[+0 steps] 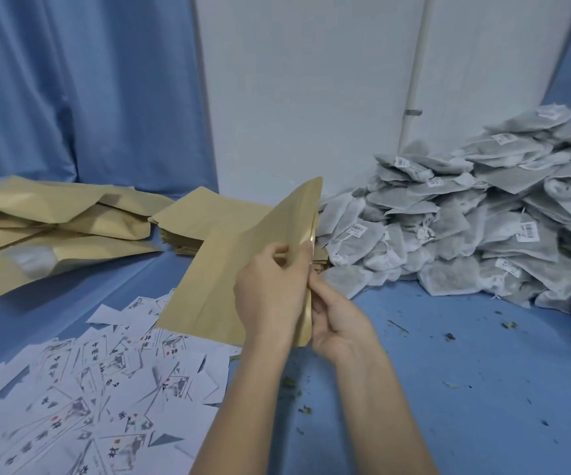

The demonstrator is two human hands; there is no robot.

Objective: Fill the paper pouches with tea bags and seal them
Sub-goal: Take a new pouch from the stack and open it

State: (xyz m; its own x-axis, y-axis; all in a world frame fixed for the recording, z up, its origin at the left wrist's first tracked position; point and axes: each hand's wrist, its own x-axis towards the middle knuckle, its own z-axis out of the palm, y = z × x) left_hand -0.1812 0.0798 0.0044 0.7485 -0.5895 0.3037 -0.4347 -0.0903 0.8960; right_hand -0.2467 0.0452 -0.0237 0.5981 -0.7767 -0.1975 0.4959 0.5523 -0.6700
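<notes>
While both hands, left and right, pinch the flat tan paper pouch mouth, tearing threatens; grey tea bags wait at two o'clock.

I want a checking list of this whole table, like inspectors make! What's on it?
Surface: blue cloth, scattered with tea crumbs.
Job's things: brown pouch held up; flat pouch stack; puffy pouches at left; tea bag pile at right.
Clutter: printed paper slips at lower left.
Hands: left hand and right hand both pinch the pouch's edge.
Cables: nothing seen.
Surroundings: blue curtain, white wall.
</notes>
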